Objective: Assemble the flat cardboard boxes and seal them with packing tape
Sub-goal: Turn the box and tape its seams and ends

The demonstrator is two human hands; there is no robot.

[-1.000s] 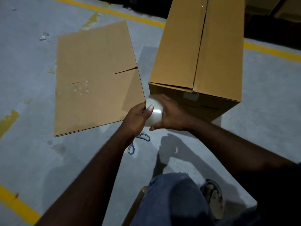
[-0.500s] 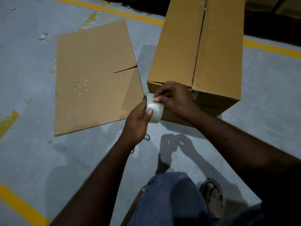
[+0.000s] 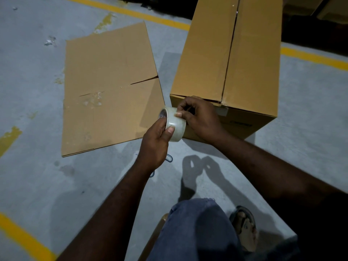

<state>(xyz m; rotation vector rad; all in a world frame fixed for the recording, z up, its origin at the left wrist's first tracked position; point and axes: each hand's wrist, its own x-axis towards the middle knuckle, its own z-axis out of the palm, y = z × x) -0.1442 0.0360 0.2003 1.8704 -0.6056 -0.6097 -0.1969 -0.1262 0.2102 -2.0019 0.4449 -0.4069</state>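
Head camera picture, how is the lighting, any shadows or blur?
Head view: dim overall; left hand and right hand throw a crisp shadow on the floor; the corner beyond the assembled box goes almost black; the tape roll looks sharp, no motion blur.

The assembled box (image 3: 216, 53) runs off the top edge, so its far end is out of sight — and the right hand (image 3: 199, 117) covers part of its near top rim. The dark print (image 3: 241, 123) on its near face is too small to read. The left hand (image 3: 154, 146) hides part of the tape roll (image 3: 176, 122) (whether a loose end is lifted cannot be told). Blue-handled scissors (image 3: 169, 158) lie mostly under that hand's wrist — only bits of the loops show. A brown object (image 3: 156, 234) beside the knee (image 3: 197, 223) is cut off at the bottom.
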